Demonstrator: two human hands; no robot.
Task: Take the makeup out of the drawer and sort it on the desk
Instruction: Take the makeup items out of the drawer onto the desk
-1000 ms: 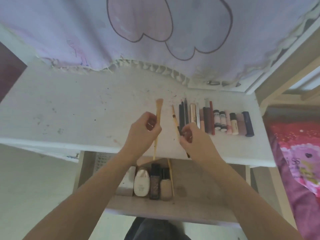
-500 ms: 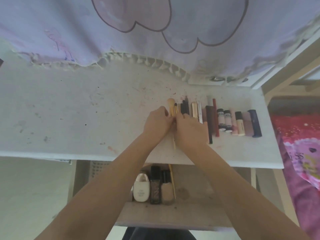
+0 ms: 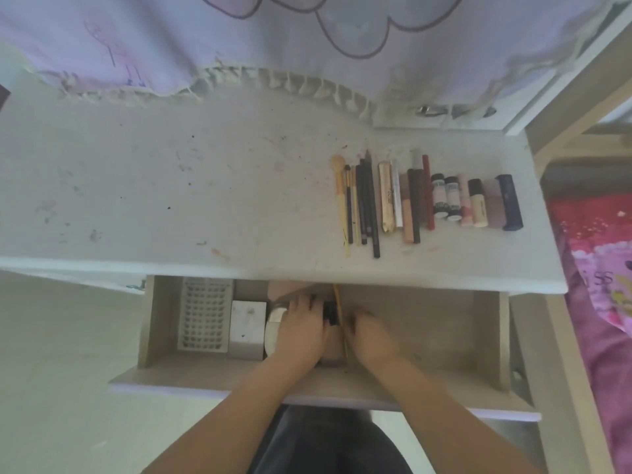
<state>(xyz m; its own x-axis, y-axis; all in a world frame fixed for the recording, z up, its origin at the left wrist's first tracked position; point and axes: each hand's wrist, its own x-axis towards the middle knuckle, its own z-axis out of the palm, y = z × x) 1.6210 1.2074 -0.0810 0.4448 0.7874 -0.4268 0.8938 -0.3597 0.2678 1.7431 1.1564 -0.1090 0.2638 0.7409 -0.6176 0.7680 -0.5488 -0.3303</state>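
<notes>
Both hands are down in the open drawer (image 3: pixel 427 323), under the front edge of the counter (image 3: pixel 171 186). The left hand (image 3: pixel 301 331) lies over the bottles (image 3: pixel 273 328) at the drawer's middle, fingers spread and bent over their tops; it covers most of them, so only a white rounded one at its left edge and a dark cap past its fingertips show, and whether this grip is clamped on a bottle or merely resting there cannot be told. The right hand (image 3: pixel 367 331) sits just right of a thin yellow stick (image 3: pixel 340 316) that stands lengthwise in the drawer; its fingers are curled and blurred, near the stick, and contact cannot be made out, so that grip's state cannot be told either. Left of the bottles stand a white box (image 3: pixel 247 328) and a perforated white tray (image 3: pixel 204 316). On the counter's right part the sorted makeup (image 3: pixel 424 200) lies in a neat row, side by side: a brush (image 3: pixel 339 186) at the left end, then slim pencils, wider tubes, small jars, and a dark blue case (image 3: pixel 510 201) at the right end. Labels are too blurred to read. A lilac curtain (image 3: pixel 307 39) hides the counter's back, and pink bedding (image 3: pixel 598 268) is cut off at the right
</notes>
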